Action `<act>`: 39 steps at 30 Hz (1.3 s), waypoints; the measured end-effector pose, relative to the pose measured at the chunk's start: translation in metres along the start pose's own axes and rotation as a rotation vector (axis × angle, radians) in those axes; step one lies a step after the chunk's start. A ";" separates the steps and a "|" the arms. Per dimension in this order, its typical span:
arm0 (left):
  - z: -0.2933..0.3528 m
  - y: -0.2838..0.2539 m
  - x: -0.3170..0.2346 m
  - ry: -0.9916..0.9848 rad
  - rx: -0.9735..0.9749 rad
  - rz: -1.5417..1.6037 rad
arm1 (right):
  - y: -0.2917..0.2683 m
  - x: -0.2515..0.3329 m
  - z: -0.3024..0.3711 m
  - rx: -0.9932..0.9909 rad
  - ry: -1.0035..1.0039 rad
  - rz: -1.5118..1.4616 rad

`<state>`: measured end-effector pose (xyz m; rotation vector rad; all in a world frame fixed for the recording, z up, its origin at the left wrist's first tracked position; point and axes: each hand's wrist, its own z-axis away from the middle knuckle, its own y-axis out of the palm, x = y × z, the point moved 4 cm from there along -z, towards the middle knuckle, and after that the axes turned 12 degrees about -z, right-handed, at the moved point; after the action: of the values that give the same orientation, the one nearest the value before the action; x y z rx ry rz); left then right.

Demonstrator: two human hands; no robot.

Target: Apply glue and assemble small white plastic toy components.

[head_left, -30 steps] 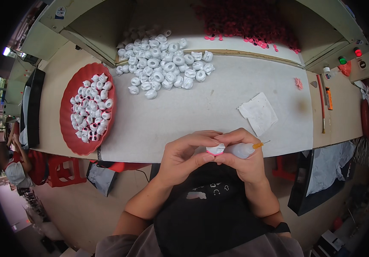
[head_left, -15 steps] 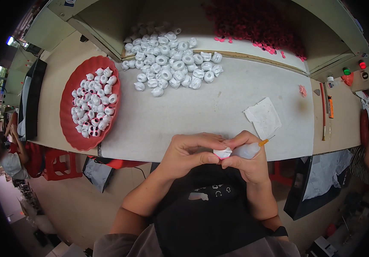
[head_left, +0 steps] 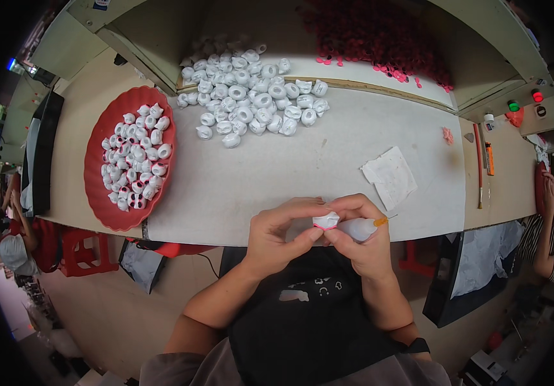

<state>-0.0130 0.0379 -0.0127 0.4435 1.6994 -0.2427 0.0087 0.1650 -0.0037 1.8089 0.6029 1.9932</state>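
Note:
Over the near edge of the white work sheet, my left hand [head_left: 278,235] pinches a small white moulded piece [head_left: 326,219] with a bright pink lower edge. My right hand [head_left: 368,248] is closed round a translucent squeeze bottle [head_left: 356,228], and its fingertips also touch the piece. The bottle's orange nozzle [head_left: 380,222] and thin needle point away to the right. A spread of similar white pieces [head_left: 244,114], several showing round openings, covers the sheet at the far left. More of them, some with pink and dark parts, fill a red scalloped bowl [head_left: 96,174] at the left.
Many small pink discs [head_left: 393,48] lie under the shelf at the back. A folded white tissue [head_left: 389,179] rests right of centre. A brush [head_left: 479,161], an orange-handled tool [head_left: 489,159] and a small bottle [head_left: 488,121] line the right side. Other people sit beyond both table ends.
Both hands have shifted slightly left. The white piece has been tilted so its pink edge shows more, and the bottle is still in my right hand.

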 end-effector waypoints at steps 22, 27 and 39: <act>0.073 -0.017 -0.058 0.364 -0.334 0.152 | 0.057 -0.010 0.014 0.289 -0.013 0.177; 0.085 -0.009 -0.055 0.368 -0.413 0.326 | 0.073 -0.010 0.017 0.311 0.054 0.330; 0.089 -0.015 -0.075 0.318 -0.313 0.278 | 0.094 -0.032 0.032 0.276 0.224 0.149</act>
<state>0.0701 -0.0231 0.0434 0.4945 1.9178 0.3086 0.0447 0.0711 0.0241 1.8426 0.8714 2.3318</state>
